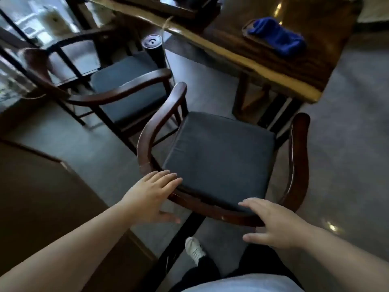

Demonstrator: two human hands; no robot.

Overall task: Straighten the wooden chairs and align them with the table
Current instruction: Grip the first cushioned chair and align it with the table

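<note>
A dark wooden armchair [300, 157] with a grey-blue seat cushion stands right in front of me, its seat facing the wooden table [261, 66] at an angle. My left hand [152, 194] is spread with fingers apart at the left end of the chair's curved back rail. My right hand [271, 223] hovers over the rail's right part, fingers apart and thumb below the wood. Neither hand is closed around the rail. A second matching armchair [117, 95] stands to the left, turned askew from the table's edge.
A blue cloth [277, 36] lies on the table. A black cylinder [153, 49] stands on the floor between the second chair and the table. A brown cabinet [42, 186] sits close at my left. My white shoe [194, 247] is beneath the chair's back.
</note>
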